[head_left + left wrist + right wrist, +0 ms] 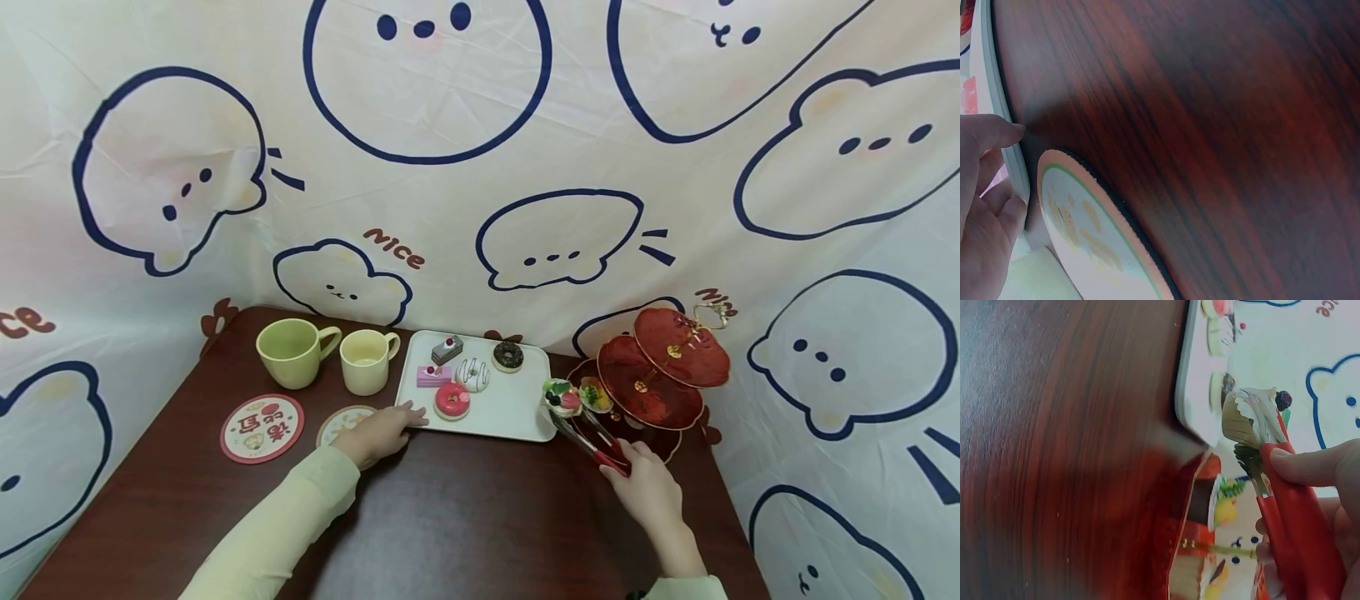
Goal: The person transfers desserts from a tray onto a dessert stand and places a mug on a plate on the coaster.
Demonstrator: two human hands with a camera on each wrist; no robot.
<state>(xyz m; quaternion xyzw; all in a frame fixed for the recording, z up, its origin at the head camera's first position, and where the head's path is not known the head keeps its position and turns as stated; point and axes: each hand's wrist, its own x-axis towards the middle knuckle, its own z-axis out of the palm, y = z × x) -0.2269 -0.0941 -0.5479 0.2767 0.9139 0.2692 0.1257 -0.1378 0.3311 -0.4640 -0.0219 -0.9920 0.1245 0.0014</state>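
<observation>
My right hand (651, 487) grips red-handled tongs (1300, 525). Between the tong tips is a small fruit tart (562, 398) with cream and berries, raised at the tray's right end. My left hand (381, 435) holds the near left corner of the white tray (510, 421), its fingers at the rim in the left wrist view. On the tray lie a pink donut (452, 402), a white donut (472, 375), a chocolate donut (507, 357), a purple cake slice (433, 377) and a dark cake slice (447, 350).
A red tiered stand (651, 379) is at the right, another fruit-topped tart (595, 394) on its lowest tier. Left of the tray stand a large green mug (290, 358) and a smaller yellow mug (365, 371). Two round coasters lie in front, one pink-rimmed (262, 428), one orange-rimmed (1094, 231).
</observation>
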